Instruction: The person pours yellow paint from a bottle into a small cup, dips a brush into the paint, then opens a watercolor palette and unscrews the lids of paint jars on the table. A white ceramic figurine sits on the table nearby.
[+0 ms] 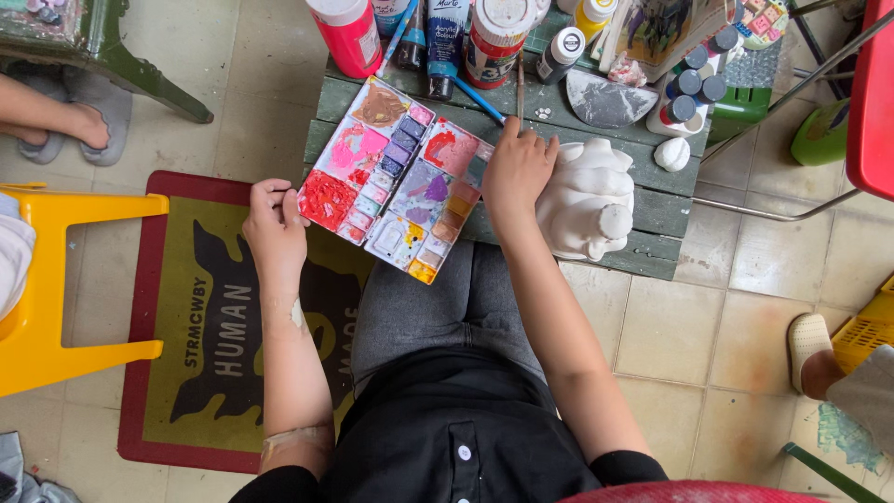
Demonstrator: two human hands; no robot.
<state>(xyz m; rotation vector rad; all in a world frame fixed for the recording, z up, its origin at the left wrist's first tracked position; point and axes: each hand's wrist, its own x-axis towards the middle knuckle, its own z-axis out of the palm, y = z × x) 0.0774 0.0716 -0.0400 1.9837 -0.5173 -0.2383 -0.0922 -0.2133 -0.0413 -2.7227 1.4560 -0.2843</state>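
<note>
My left hand (274, 221) grips the near left edge of an open paint palette (396, 177) smeared with red, pink, purple and orange. My right hand (515, 170) rests on the small green table (652, 210), holding a thin brush (520, 98) that points away from me. Its side touches a white plaster figure (589, 197) lying on the table. My knees in grey trousers are under the palette.
Paint bottles and tubes (447, 33) crowd the table's far edge, with a grey dish (607, 98) and a small white lump (671, 154). A yellow stool (56, 279) stands left, a red chair (871, 93) right. Other people's feet (65, 116) show at both sides.
</note>
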